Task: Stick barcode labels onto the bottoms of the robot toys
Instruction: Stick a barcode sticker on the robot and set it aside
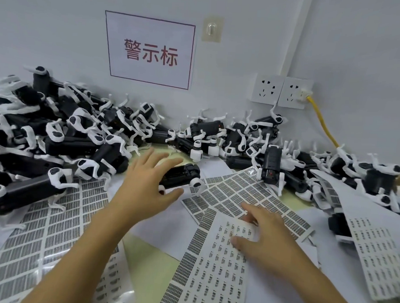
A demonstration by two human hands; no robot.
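**Left hand at a toy, right hand on the label sheet**

While I watch through the head camera, my left hand point(146, 178) reaches forward over the table with its fingers spread and straight; the fingertips and thumb lie on either side of a black robot toy point(180, 177) lying on its side, touching it or just short of it, and I cannot tell which; nothing is curled round it. My right hand point(263, 233) lies flat, fingers relaxed and extended, on a white sheet of barcode labels point(216, 268); the thumb presses the sheet near its upper part, and the fingertips reach its top edge; whether a label is on any fingertip I cannot tell.

That sheet overlaps a fan of peeled backing sheets point(236, 197), dark-gridded, spread just beyond the right hand; more such backing point(51, 227) covers the table at the left. Another label sheet point(379, 248) lies tilted at the right edge, propped over toys.

A large heap of black-and-white robot toys point(56, 125) is stacked against the wall at the left; a smaller row of toys point(271, 150) runs along the wall toward the right corner. On the wall hang a red-bordered sign point(151, 50), a clear hook point(211, 29), and two sockets point(282, 90), one holding a plug with a yellow cable point(323, 120).
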